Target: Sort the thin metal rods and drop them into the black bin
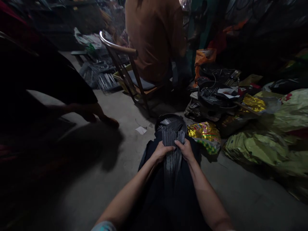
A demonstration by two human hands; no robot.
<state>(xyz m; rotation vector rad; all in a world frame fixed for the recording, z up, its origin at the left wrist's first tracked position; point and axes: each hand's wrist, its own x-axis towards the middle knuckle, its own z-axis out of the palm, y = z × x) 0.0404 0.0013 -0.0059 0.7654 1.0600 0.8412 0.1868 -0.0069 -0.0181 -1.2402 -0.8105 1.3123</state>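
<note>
A bundle of thin dark grey sticks (171,160) stands over my lap, its far ends spread in two clumps. My left hand (162,151) is closed round the left side of the bundle, thumb laid across the front. On the right clump, my right hand (185,150) is closed too, its thumb pressing near the middle. The fingers behind the sticks are hidden. Just past the bundle sits a round black basin (158,121) holding more of these dark sticks. What the sticks are made of, I cannot tell.
A wooden-framed chair (117,48) with a seated person (154,38) stands ahead. Another person's legs (72,86) are at left. To the right lie a shiny gold packet (204,131), pale green sacks (260,150) and a black pan (211,101) with sticks in it.
</note>
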